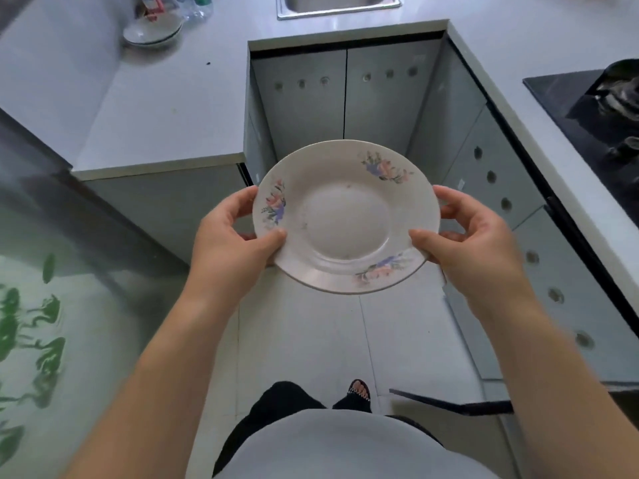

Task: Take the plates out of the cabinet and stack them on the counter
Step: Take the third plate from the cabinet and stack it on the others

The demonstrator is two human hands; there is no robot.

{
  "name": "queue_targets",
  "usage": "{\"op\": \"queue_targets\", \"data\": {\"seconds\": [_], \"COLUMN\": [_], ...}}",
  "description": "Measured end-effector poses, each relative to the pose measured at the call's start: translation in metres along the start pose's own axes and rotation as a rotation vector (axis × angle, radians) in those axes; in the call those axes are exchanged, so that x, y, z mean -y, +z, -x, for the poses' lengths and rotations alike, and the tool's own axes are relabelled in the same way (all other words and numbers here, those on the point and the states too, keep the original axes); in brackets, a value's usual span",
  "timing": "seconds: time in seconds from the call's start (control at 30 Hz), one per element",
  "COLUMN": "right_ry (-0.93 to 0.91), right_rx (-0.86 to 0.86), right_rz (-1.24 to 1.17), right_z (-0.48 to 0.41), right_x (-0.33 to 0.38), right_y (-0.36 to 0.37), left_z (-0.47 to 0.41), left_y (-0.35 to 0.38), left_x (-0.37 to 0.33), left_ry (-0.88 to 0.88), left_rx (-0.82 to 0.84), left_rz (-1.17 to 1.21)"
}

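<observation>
Both hands held one floral plate [345, 216] level above the floor, between the cabinets. Left hand [231, 243] and right hand [473, 243] fingers were clamped on opposite rims. A stack of plates [152, 31] sat on the far-left counter [166, 112].

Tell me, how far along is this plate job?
Done: what looks like a small pile of white dishes already sits on the counter, far left. In hand: the left hand and right hand both grip a floral plate by its rim, out over the floor. Left: this plate is not yet on the pile, and the picture does not show whether more remain to fetch.
</observation>
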State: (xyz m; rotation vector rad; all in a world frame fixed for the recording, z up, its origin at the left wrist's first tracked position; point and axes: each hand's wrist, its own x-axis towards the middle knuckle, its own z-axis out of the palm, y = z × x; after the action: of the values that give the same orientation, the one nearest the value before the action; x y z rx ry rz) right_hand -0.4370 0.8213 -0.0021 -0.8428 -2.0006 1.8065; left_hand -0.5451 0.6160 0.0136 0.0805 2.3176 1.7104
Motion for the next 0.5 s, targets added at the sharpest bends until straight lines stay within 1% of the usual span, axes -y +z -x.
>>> {"op": "queue_targets", "data": {"seconds": [0.23, 0.5], "right_ry": [0.038, -0.024], "right_rx": [0.065, 0.028], "right_rz": [0.015, 0.039], "right_z": [-0.1, -0.212], "right_x": [0.012, 0.058], "right_y": [0.054, 0.11], "left_z": [-0.104, -0.24], "left_y": [-0.011, -0.024], "left_x": [-0.005, -0.041], "left_ry": [-0.026, 0.073], "left_rx": [-0.053, -0.026], "left_rz": [0.003, -0.029]}}
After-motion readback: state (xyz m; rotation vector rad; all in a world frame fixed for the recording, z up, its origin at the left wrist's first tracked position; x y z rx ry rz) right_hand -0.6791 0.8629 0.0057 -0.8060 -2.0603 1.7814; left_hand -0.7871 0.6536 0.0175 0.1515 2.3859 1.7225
